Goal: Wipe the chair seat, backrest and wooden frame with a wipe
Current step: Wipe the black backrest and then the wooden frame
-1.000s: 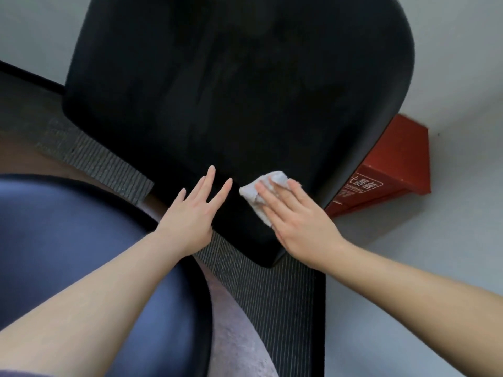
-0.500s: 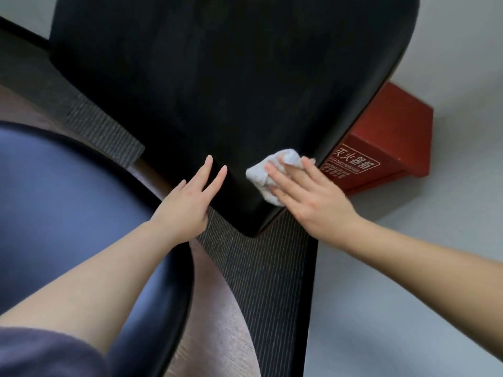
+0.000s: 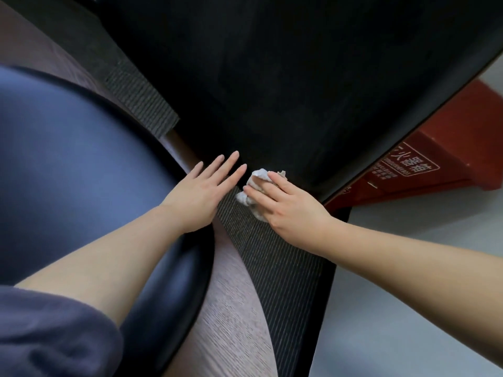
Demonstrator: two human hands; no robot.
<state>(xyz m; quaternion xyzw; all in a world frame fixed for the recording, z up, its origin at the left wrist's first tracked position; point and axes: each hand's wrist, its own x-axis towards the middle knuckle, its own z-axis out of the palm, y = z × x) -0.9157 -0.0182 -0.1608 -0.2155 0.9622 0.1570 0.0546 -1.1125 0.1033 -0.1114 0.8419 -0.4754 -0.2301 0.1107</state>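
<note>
Much seems undone: your flat right hand (image 3: 288,205) presses the wipe (image 3: 254,180) on the lower backrest (image 3: 272,77), left hand (image 3: 201,191) spread beside.

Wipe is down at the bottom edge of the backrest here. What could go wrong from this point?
1. The wipe is bunched small under the right hand, so strokes may miss patches of the black backrest.
2. It sits where the backrest meets the ribbed strip; it could snag there.
3. The left hand lies flat close beside it and may block a leftward stroke.
</note>
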